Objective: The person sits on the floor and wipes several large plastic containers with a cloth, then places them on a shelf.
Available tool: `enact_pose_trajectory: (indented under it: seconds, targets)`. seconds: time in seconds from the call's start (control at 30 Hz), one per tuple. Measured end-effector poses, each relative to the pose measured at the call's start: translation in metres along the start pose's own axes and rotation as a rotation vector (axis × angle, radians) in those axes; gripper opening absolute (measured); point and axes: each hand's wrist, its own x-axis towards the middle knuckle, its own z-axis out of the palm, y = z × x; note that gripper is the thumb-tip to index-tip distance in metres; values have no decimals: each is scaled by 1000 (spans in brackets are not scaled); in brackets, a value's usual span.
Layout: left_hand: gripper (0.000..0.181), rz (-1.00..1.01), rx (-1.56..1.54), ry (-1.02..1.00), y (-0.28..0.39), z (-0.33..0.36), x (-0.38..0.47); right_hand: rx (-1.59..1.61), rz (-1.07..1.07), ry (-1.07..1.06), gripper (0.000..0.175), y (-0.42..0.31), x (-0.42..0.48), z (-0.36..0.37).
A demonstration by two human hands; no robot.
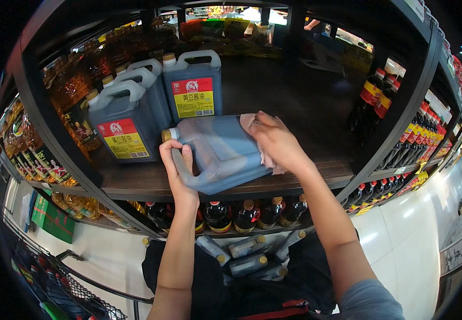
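A large plastic jug [227,148] of dark liquid lies tilted on its side over the front of a dark wooden shelf, its gold cap pointing left. My left hand [177,164] grips the jug's moulded handle, close below the cap. At the other end, my right hand [273,140] presses a pinkish cloth [269,160] against the jug's base. Behind and to the left, several similar jugs stand upright, among them a front jug [123,128] and a back jug [193,88], both with red and yellow labels.
The wooden shelf board [135,180] sits inside black metal uprights. Dark bottles [247,216] fill the tier below. More capped jugs [249,264] lie near the floor before me. A wire cart [83,296] stands at lower left, and a green box [53,218] behind it.
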Motion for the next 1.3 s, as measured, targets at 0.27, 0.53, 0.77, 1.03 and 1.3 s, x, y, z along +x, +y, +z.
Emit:
enact_pose_trajectory:
  seconds: [0.27, 0.53, 0.77, 1.03, 1.3]
  targets:
    - [23, 291, 153, -69, 7, 0, -3, 189, -517, 219, 39, -31, 27, 19]
    - [26, 475, 85, -132, 20, 5, 2, 50, -378, 371, 31, -19, 27, 12]
    - [25, 596, 81, -165, 27, 7, 0, 280, -199, -32, 54, -43, 75, -14]
    - [25, 562, 139, -85, 13, 3, 5, 214, 172, 72, 44, 19, 72, 13]
    - [26, 539, 186, -39, 14, 7, -1, 1131, 533, -176, 55, 75, 34, 17]
